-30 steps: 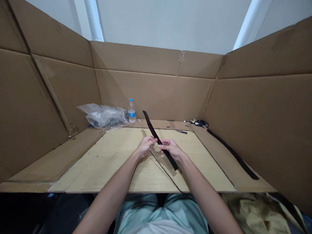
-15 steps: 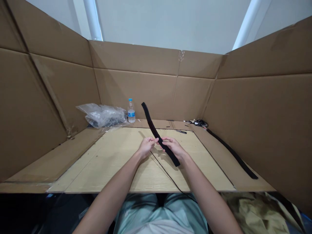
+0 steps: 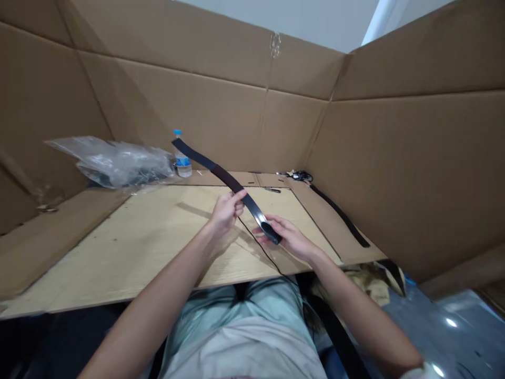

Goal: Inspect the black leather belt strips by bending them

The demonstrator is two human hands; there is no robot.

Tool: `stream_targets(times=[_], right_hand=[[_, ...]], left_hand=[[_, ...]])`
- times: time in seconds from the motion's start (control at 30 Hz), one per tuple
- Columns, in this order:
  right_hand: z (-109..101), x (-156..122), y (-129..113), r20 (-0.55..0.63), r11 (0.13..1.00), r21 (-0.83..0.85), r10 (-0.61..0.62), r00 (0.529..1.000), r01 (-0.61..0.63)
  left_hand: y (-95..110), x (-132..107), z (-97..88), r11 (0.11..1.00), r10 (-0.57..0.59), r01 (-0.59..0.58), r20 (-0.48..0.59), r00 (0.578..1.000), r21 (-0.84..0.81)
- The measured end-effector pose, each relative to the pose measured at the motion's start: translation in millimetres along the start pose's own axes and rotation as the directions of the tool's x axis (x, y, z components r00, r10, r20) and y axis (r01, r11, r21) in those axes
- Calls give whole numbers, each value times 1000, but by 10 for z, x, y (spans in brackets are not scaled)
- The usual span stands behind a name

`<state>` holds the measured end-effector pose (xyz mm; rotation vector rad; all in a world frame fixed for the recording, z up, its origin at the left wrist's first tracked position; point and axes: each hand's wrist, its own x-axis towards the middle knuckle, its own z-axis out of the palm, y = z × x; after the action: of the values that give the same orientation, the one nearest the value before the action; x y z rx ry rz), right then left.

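At the far left a crumpled clear plastic bag [image 3: 114, 160] lies on the cardboard flap beside the pale wooden board [image 3: 150, 237]; just right of it a small water bottle [image 3: 182, 163] with a blue cap stands upright against the cardboard wall [image 3: 221, 113]. The free end of the black strap [image 3: 221, 176] hangs in the air in front of the bottle's neck; the strap is long, flat and narrow, matt black along its upper part and glossy where light catches it lower down; it slopes in a gentle bow from upper left to lower right, clear of the board. The left hand [image 3: 225, 210] is closed on it at about its middle, thumb and fingertips pinching the flat sides; below the hands a thin black cord [image 3: 260, 250] trails across the board toward the person's lap. The right hand [image 3: 286, 237] grips the strap's lower, rounded end, fingers curled under it and thumb alongside; the two hands are near but apart. Farther right a pen [image 3: 272, 190] lies on the board; a small black tangle [image 3: 300, 175] sits in the far corner, though what it is made of cannot be told; a second black strap [image 3: 339, 215] lies flat along the right cardboard flap.
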<state>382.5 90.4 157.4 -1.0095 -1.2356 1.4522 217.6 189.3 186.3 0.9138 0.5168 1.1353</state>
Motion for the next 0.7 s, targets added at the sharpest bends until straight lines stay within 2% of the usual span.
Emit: stream_targets(times=[0.07,0.13,0.17,0.2,0.27,0.37,0.43,0.5,0.53,0.6,0.63,0.67,0.7], right_hand=[[-103,-412,-7,57,990,-129,68,996,-60],[-244,-809,16,152,932,-318,231,961,-174],[-341,-995,36,158,884,-407,314,936,-228],[-459,-1174,58,146,826,-498,382,913,-266],[-750,-1515,95,33,679,-640,493,870,-360],[-1190,-1984,103,-171,492,-702,586,792,-515],[-1362,-2211,102,-138,481,-634,699,701,-605],[-1390,-2303,165,-134,498,-586,719,682,-639],[-1358,-2292,240,-173,494,-590,695,698,-638],[-1239,-2190,485,-292,426,-652,622,727,-627],[-1170,-2124,643,-302,384,-702,603,739,-600],[-1106,-2066,807,-273,344,-732,643,715,-589],[-1054,-2029,959,-240,296,-723,740,629,-625]], left_hand=[[129,-9,89,996,56,-57,-12,998,-73],[266,-4,140,989,91,-93,-20,996,-116],[330,1,149,986,107,-109,-22,994,-130],[388,6,149,983,117,-119,-25,993,-138],[481,15,125,979,138,-142,-43,990,-145],[558,9,70,978,153,-162,-80,985,-132],[583,-13,53,980,144,-155,-92,985,-123],[609,-44,59,983,122,-133,-93,988,-130],[628,-61,68,982,111,-123,-91,990,-140],[681,-91,86,980,103,-117,-89,991,-162],[715,-102,90,978,107,-121,-89,990,-168],[752,-109,91,977,116,-130,-89,989,-169],[789,-112,88,976,128,-141,-90,988,-165]])
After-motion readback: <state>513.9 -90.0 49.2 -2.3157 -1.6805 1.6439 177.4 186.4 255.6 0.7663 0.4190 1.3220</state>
